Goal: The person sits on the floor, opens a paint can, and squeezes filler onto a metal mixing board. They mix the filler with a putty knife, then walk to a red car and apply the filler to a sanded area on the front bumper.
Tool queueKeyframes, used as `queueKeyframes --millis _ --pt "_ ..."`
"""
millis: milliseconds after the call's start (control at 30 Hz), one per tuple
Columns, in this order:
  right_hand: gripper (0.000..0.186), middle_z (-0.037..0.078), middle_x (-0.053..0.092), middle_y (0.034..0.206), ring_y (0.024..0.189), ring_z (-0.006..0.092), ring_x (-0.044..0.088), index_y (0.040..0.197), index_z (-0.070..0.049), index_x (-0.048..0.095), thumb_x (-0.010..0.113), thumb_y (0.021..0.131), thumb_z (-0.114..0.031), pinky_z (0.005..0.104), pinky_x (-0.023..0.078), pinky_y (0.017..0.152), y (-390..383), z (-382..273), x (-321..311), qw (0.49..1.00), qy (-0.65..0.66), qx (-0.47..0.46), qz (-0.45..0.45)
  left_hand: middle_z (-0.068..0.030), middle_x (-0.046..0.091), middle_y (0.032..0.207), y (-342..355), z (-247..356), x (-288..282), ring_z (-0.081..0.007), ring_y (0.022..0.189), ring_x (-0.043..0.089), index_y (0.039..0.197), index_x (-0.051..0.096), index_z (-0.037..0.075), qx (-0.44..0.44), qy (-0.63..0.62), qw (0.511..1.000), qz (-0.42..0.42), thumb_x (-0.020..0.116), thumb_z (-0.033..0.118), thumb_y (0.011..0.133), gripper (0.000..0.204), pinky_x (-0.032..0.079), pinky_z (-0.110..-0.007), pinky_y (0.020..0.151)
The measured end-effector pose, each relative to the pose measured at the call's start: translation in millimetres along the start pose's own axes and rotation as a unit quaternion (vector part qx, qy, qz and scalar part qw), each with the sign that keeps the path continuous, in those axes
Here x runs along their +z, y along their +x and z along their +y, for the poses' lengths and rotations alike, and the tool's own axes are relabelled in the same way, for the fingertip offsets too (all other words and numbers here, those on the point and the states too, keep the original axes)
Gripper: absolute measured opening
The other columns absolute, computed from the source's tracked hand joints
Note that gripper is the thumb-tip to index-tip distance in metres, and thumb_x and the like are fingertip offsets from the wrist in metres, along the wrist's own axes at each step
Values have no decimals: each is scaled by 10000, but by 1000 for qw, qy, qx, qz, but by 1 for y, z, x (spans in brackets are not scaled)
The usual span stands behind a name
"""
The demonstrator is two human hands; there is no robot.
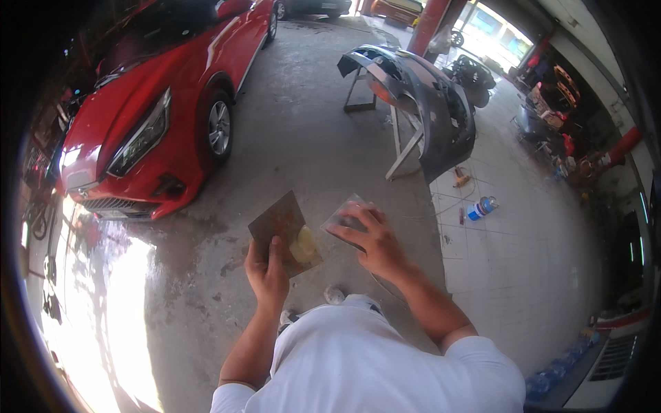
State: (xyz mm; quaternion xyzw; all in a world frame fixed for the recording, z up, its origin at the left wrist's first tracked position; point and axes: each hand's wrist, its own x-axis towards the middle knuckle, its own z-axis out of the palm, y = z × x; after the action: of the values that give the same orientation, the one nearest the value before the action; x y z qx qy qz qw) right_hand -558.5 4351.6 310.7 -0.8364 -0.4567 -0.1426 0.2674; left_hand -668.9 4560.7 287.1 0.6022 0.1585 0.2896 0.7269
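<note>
My left hand [266, 272] grips a dark, flat mixing board [277, 219] by its near edge, the thumb lying across the top. A pale yellow lump of putty [303, 246] sits on the board's right side, among reddish-brown smears. Just to the right, my right hand [380, 246] is closed on a thin, flat spreader [337, 219] with a greyish, partly see-through look. The spreader is held apart from the board, and its far side is partly covered by my fingers. Both hands are in front of my body, above the concrete floor.
A red car [186, 155] stands at the left. Ahead to the right, a dark bumper [441, 103] rests on a stand [406, 148]. A blue can [482, 208] and an orange tool with a cord [461, 177] lie on the tiled floor. Plastic bottles [561, 372] are at the lower right.
</note>
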Motion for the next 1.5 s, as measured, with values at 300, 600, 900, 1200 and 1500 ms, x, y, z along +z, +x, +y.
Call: queueKeyframes --millis 300,600,900,1200,1500 --pt "426 10 644 1226 1243 279 577 1181 -272 764 710 840 -23 508 395 1120 -41 -21 9 995 77 -33 -56 -145 697 1238 20 4 22 -169 1033 653 1340 597 -69 164 64 984 -10 558 113 1088 314 538 -301 854" --pt "654 88 527 1307 1327 333 498 1351 -332 643 701 815 39 541 438 1135 -23 14 1 997 67 36 18 -91 680 1165 33 5 30 -162 1077 666 1370 548 3 -209 -278 936 -58 573 109 1061 328 529 -284 913" --pt "543 27 583 1266 1268 286 554 1245 -330 738 730 799 -22 539 403 1127 -31 -30 6 997 -24 -61 51 -56 697 1008 16 24 45 -82 794 619 1229 632 -32 164 45 985 -26 556 87 1074 209 510 -238 726" --pt "546 2 574 1269 1304 237 542 1265 -368 718 736 837 -30 624 353 1171 -23 -35 12 997 -1 -57 44 -33 720 967 13 39 30 -68 809 601 1272 654 -29 215 104 970 -37 556 72 1065 250 504 -233 741" --pt "615 4 560 1284 1326 254 514 1276 -354 716 767 781 9 600 376 1161 -8 -34 27 996 33 -61 48 -53 721 1073 10 35 18 -82 974 629 1246 652 -36 163 99 981 -36 593 62 1058 220 485 -231 819"
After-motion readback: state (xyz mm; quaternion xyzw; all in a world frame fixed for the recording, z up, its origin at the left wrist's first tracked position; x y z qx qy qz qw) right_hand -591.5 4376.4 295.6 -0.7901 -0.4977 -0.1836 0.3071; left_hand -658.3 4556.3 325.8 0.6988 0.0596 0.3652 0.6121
